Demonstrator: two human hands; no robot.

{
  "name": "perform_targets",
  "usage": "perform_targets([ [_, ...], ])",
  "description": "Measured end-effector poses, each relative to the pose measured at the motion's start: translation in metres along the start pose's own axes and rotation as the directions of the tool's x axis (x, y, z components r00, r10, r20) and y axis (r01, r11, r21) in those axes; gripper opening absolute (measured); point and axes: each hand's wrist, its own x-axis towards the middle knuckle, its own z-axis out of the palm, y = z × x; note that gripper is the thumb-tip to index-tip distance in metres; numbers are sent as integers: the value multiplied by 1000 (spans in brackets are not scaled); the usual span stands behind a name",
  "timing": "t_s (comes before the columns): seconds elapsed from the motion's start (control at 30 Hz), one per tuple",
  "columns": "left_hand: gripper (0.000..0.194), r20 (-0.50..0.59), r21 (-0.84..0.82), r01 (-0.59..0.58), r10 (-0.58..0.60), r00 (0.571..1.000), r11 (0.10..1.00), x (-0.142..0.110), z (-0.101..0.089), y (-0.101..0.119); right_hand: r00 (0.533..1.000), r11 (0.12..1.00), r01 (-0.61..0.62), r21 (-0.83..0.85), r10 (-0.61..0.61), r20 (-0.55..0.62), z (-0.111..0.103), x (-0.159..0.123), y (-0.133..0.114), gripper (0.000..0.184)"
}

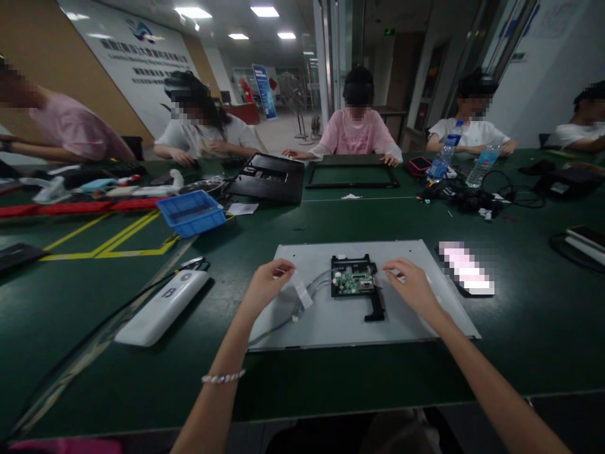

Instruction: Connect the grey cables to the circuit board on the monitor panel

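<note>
My left hand [270, 284] pinches the upper end of a pale, translucent strip of tape [303, 291], which hangs over the left part of a flat grey-white panel [425, 325]. Near the panel's middle sits a green circuit board [353, 280] in a black plastic bracket [375, 310]. Grey cables [280, 324] run from the board's left side past the tape. To the right of the board, my right hand [412, 287] hovers with thumb and fingertips together; whatever may be between them is too small to name.
A white power bank [163, 309] with a cable lies left, a phone [466, 268] right. Farther back are a blue basket [193, 213], a black casing [267, 176], a black frame [352, 184], bottles [444, 151] and tangled cables [477, 197]. Several people sit across the table.
</note>
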Motion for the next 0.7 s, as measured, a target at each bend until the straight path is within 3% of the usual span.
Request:
perform_targets([
  [0.1, 20, 10, 64, -28, 28, 1000, 998, -7, 3, 1, 997, 998, 67, -6, -67, 38, 0, 1, -21, 22],
  [0.2, 19, 12, 144, -48, 47, 999, 988, -10, 10, 0, 973, 984, 174, -27, -168, 160, 5, 1, -50, 29],
  [0.33, 22, 13, 269, -60, 59, 998, 961, -14, 14, 5, 852, 906, 420, -53, -374, 367, 26, 1, -86, 49],
  [0.47, 28, -177, 418, -84, 172, 969, 905, -25, 16, 20, 732, 791, 603, -105, -497, 467, 55, 7, -100, 34],
  [0.57, 21, -76, 493, -148, 212, 974, 857, -37, 24, 32, 702, 744, 651, -152, -514, 492, 73, 11, -100, 20],
  [0.7, 18, 41, 554, -137, 137, 990, 821, -52, 42, 37, 679, 718, 673, -178, -505, 533, 88, 7, -97, 16],
])
